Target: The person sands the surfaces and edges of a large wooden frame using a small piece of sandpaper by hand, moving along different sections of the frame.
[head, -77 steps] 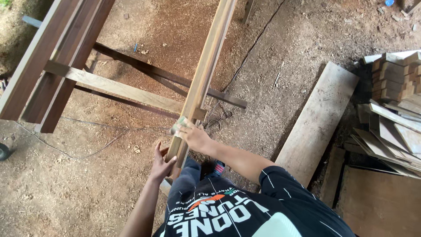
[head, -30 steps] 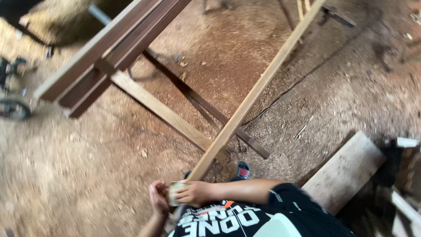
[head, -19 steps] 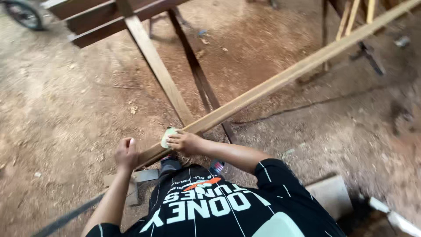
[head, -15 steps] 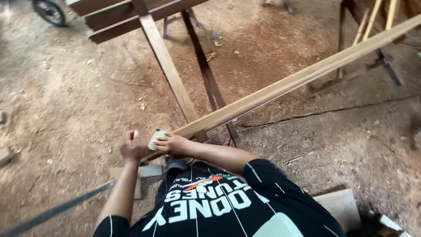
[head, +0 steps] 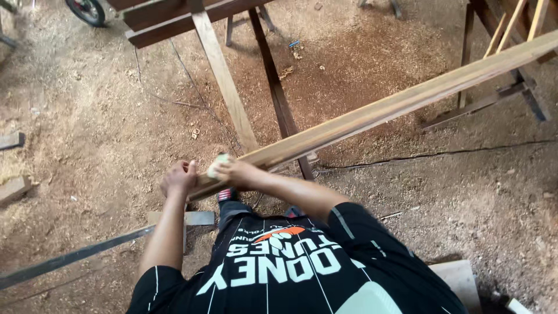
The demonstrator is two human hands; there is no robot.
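Left hand (head: 179,177) fisted on near end of long plank (head: 383,110), right hand (head: 235,172) pressing pale pad (head: 216,165) on it. Plank runs toward 2 o'clock over sawdust dirt floor (head: 87,128). Trestle (head: 232,87) at 12, frame (head: 500,64) at 2, open ground at 9. View swung left since earlier, hands unchanged

free: sawdust floor (head: 87,128) left of hands | blocked ahead: cross plank (head: 224,75), dark brace (head: 279,99) | right: long plank (head: 395,107)
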